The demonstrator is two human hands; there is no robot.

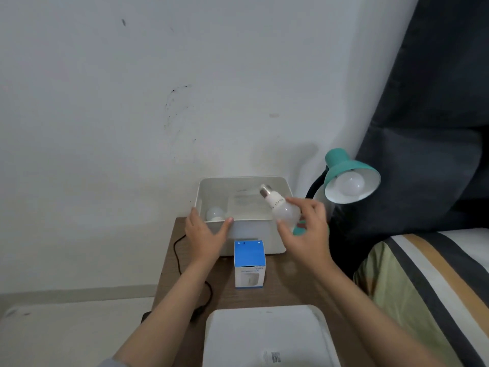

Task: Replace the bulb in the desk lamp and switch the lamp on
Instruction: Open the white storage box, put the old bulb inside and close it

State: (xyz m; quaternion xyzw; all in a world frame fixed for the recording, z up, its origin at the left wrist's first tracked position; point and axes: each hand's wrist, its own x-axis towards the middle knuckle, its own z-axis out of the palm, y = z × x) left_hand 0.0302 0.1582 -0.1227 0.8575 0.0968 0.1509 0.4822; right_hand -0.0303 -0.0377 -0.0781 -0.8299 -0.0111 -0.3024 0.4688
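A teal desk lamp [344, 168] stands at the right of the small wooden table, its shade tipped toward me with a white bulb [349, 185] screwed inside, unlit. My right hand [304, 234] holds a second white bulb [280, 207] over the right side of a white plastic box [246, 229], metal screw base pointing up and left. My left hand [203, 234] rests on the box's front left rim, thumb over the edge. Another white bulb [215, 213] lies inside the box at its left.
A blue and white bulb carton [249, 263] stands upright in front of the box. The white box lid [267, 337] lies at the table's near edge. A black cord [182, 263] runs down the table's left side. A bed with striped bedding [428, 282] is on the right.
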